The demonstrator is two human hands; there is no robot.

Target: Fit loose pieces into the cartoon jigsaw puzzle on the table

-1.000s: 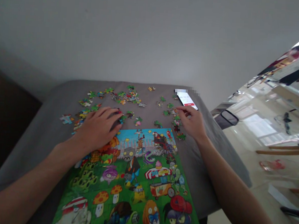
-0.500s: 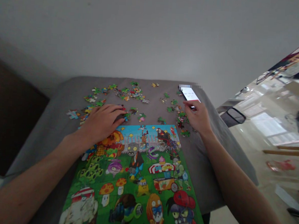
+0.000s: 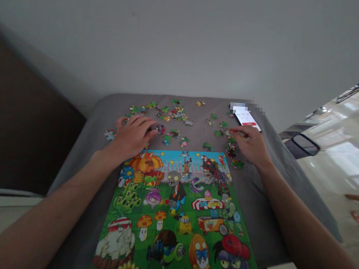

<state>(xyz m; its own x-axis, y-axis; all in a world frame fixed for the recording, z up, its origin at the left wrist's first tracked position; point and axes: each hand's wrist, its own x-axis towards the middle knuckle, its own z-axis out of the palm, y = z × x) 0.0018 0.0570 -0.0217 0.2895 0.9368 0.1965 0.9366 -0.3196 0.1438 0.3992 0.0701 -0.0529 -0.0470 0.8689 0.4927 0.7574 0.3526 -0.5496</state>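
Arching left hand (image 3: 130, 135): palm down, fingers loosely bent, and right at the fingertips sits a dark purple-and-red piece (image 3: 160, 129); can't tell whether it's gripped.
Right hand (image 3: 250, 145): thumb and fingers bunched close, tips just beside a small greyish piece (image 3: 227, 132); anything pinched between them is too small to make out.
Loose pieces: a busy cluster (image 3: 172, 111) beyond the left fingertips, more scattered between the 2 hands, and a short column (image 3: 231, 148) beside the right fingers.
Cartoon sheet (image 3: 169, 203): flat on the grey cloth (image 3: 194, 139), nearer the person than both hands.
Phone (image 3: 245, 118): screen lit, just beyond the right hand.
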